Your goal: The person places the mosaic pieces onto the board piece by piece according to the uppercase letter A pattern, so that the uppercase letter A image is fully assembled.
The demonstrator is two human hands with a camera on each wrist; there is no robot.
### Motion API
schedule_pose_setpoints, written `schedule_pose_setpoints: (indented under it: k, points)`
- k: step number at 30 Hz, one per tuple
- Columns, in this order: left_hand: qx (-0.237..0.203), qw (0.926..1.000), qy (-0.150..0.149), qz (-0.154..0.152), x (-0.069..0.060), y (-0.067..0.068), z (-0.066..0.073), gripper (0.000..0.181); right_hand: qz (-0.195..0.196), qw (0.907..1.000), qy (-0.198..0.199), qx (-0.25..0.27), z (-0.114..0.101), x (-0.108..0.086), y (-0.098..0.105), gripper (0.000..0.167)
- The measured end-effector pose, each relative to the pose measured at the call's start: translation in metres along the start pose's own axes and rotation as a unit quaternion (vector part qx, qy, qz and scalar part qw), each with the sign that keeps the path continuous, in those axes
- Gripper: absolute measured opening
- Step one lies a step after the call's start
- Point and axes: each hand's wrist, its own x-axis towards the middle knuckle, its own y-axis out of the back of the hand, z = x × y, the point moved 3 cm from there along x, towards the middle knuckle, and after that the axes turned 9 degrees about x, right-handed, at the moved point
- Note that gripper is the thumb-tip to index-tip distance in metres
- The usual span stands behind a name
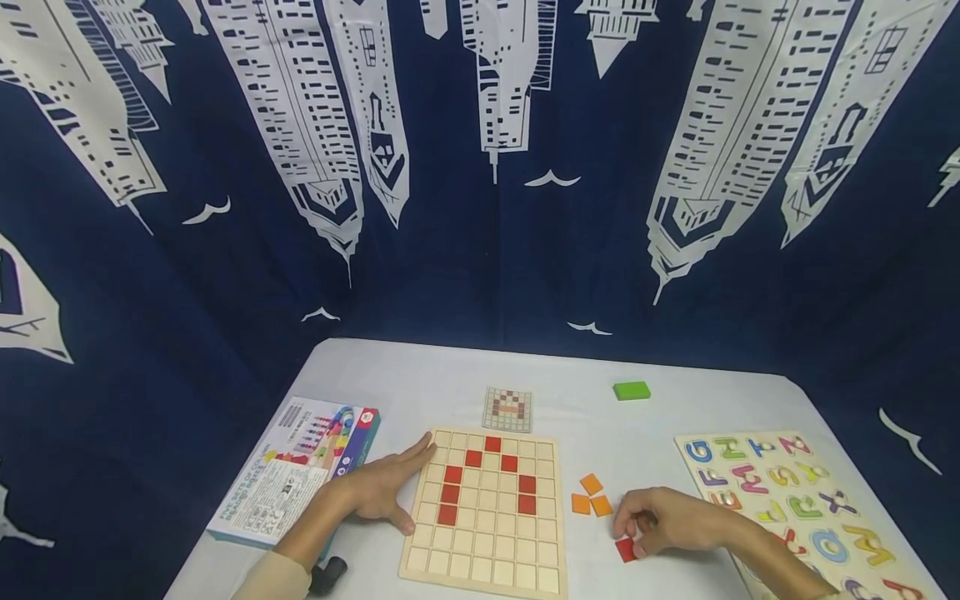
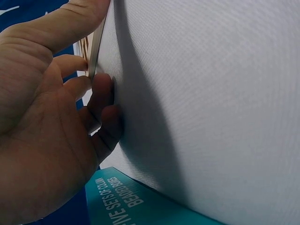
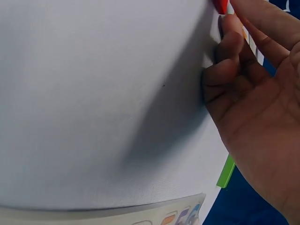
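A wooden grid board (image 1: 483, 546) lies on the table, with several red square tiles (image 1: 447, 493) set in its cells in an arch. My left hand (image 1: 378, 486) spreads along the board's left edge, thumb and fingertips at the rim; in the left wrist view its fingers (image 2: 101, 93) are loosely bent beside that edge. To the right of the board, my right hand (image 1: 667, 521) pinches a red tile (image 1: 626, 549) between thumb and fingers, low at the tabletop. The right wrist view shows only a corner of this red tile (image 3: 220, 5). Three orange tiles (image 1: 591, 483) lie between board and right hand.
Behind the board lies a small pattern card (image 1: 507, 410). A green block (image 1: 632, 391) sits at the back right. An alphabet puzzle board (image 1: 813, 500) lies beneath the right forearm's side. At left are a toy box (image 1: 288, 475) and a black object (image 1: 328, 575).
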Motion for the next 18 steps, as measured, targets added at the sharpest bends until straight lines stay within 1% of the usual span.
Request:
schedule_pose_setpoints:
  k: [4, 12, 18]
  points:
    - [0.000, 1.0000, -0.001, 0.002, 0.0003, 0.0000, 0.0001, 0.119, 0.001, 0.9998, 0.004, -0.021, 0.0001, 0.0011, -0.0023, 0.024]
    - [-0.002, 1.0000, -0.001, 0.003, 0.0010, 0.0005, 0.0001, 0.119, 0.017, 0.9985, -0.022, -0.048, -0.0005, 0.0017, -0.0051, 0.022]
    - [-0.005, 1.0000, 0.000, 0.003, 0.0010, -0.0014, -0.0013, 0.120, 0.027, 0.9977, -0.014, -0.060, -0.0012, 0.0019, -0.0075, 0.024]
